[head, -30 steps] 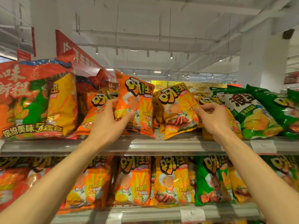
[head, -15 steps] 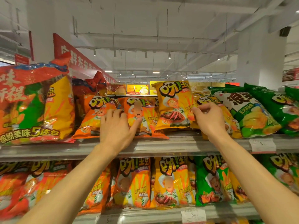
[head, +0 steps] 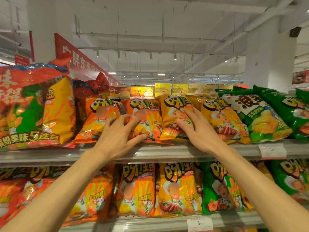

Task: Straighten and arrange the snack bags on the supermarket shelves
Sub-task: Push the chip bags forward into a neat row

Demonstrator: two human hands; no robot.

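On the top shelf [head: 167, 153] lean several snack bags. My left hand [head: 117, 136] has its fingers spread and rests on the lower part of an orange bag [head: 147, 118], with another orange bag [head: 98, 121] to its left. My right hand [head: 199, 131] lies flat with straight fingers against a yellow bag [head: 173, 114]. A second yellow bag [head: 222, 119] leans just right of that hand. Neither hand grips anything.
A large red multipack [head: 33, 111] stands at the left of the top shelf. Green bags [head: 260, 118] fill its right end. The lower shelf [head: 150, 223] holds upright orange, yellow and green bags. White price tags [head: 272, 150] hang on the shelf edges.
The orange bag went from upright in my left hand to leaning back on the shelf. My right hand let go of the yellow bag's edge and now presses flat on its front.
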